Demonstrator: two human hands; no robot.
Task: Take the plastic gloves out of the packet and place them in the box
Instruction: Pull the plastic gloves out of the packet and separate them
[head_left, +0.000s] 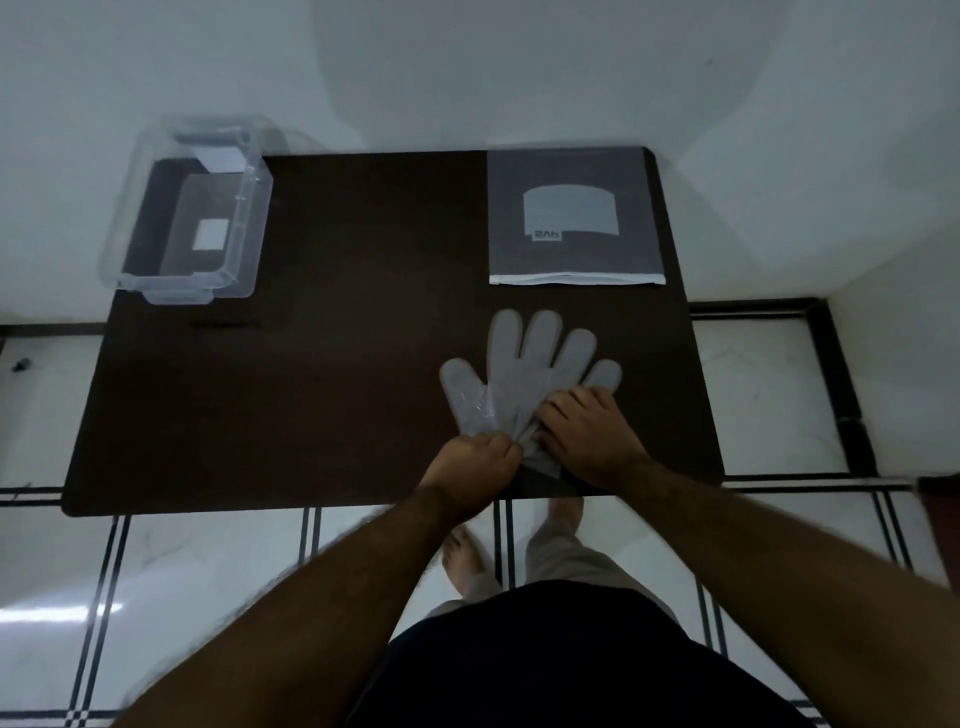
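A translucent plastic glove (530, 364) lies flat on the dark table (332, 374), fingers spread and pointing away from me. My left hand (475, 465) pinches the crumpled cuff at the glove's near end. My right hand (587, 431) rests palm down on the glove's right side, fingers touching the same bunched plastic. The grey packet (574, 218) lies flat at the table's far right, its white open edge facing me. The clear plastic box (187, 213) stands open at the far left corner, overhanging the table's edge; I see no glove in it.
A white wall runs behind the table. White floor tiles with dark lines surround it. My feet stand below the near edge. A dark reddish object (943, 525) shows at the right margin.
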